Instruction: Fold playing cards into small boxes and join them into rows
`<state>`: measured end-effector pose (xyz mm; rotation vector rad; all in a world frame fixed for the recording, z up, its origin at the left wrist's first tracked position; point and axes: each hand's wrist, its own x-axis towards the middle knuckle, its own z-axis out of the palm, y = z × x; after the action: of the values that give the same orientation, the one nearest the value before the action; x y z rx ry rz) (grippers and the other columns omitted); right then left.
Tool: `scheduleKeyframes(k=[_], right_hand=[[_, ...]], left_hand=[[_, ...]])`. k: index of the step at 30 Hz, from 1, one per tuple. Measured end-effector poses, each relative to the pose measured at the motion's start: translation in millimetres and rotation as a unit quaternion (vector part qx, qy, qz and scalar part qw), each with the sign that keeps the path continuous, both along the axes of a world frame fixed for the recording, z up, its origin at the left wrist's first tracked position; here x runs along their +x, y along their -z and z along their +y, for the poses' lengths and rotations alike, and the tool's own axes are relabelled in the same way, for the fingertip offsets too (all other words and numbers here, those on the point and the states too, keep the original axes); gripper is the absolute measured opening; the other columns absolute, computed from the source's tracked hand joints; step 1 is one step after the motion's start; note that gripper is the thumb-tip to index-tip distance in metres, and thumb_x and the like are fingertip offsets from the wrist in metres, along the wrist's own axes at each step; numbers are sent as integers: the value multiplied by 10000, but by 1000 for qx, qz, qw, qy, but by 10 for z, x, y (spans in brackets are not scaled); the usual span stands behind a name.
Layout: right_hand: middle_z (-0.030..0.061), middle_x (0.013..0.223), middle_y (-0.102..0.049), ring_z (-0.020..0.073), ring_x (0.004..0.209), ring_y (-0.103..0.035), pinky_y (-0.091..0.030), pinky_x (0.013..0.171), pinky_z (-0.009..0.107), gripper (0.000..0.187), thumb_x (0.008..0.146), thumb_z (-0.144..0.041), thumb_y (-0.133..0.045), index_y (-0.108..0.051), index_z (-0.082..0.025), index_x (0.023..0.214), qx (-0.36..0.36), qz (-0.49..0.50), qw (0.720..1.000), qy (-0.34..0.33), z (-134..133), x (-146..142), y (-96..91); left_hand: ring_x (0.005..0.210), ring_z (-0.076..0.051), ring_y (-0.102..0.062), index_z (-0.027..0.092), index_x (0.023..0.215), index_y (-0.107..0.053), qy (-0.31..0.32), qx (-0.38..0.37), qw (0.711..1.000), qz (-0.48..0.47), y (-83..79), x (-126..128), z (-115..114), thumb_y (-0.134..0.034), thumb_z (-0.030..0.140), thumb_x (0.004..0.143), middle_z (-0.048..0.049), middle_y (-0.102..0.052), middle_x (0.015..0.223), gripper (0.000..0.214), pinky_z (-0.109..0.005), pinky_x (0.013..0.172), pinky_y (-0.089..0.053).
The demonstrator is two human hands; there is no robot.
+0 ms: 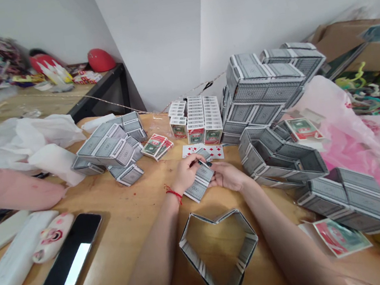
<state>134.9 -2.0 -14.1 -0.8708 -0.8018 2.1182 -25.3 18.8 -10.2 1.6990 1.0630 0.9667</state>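
Near the middle of the table, my left hand (186, 173) grips joined playing cards (198, 189) whose grey patterned backs face up. My right hand (228, 175) closes on their right edge, thumb and fingers together. A small black piece (205, 163), perhaps a clip, sits at their top edge. Just beyond lie loose playing cards (217, 151), some with red faces up. Between my forearms stands a heart-shaped frame (187, 255) made of playing cards on edge, apart from both hands.
Upright card boxes (203, 117) stand in rows at the back, with two more card boxes (157, 146) lying left. Tall folded-card structures (259, 86) rise on the right; a smaller card structure (106, 144) stands left. A phone (69, 261) lies front left, and a pink plastic bag (348, 149) right.
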Motion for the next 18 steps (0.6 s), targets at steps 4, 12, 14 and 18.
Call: scheduleKeyframes(k=[4, 12, 14, 18], right_hand=[[27, 613, -618, 149, 603, -614, -508, 604, 312, 124, 751, -271, -559, -525, -153, 736, 38, -23, 998, 36, -21, -70, -10], [-36, 541, -529, 120, 551, -538, -480, 596, 295, 272, 650, -405, -642, -497, -176, 631, 74, -53, 991, 94, -21, -154, -16], [-48, 526, -504, 103, 522, -507, -476, 600, 290, 276, 648, -398, -644, -482, -178, 605, 73, -55, 991, 103, -22, -159, -16], [-39, 534, -518, 121, 567, -531, -471, 627, 303, 242, 657, -359, -640, -484, -181, 607, 61, -43, 992, 104, -23, -148, -22]], left_hand=[[775, -125, -536, 157, 895, -578, -18, -11, 999, -29, -10, -27, -7, -413, 134, 737, -21, -592, 832, 229, -230, 698, -416], [632, -105, -469, 141, 712, -560, -69, 5, 996, 59, -31, 40, -21, -469, 350, 770, 4, -540, 658, 235, -210, 579, -360], [606, -96, -441, 143, 672, -535, -63, 24, 994, 88, -25, 52, -16, -477, 360, 770, 15, -506, 620, 246, -208, 567, -344], [638, -99, -456, 144, 679, -519, -52, 35, 995, 74, -25, 48, -12, -474, 307, 778, 12, -511, 644, 196, -208, 593, -353]])
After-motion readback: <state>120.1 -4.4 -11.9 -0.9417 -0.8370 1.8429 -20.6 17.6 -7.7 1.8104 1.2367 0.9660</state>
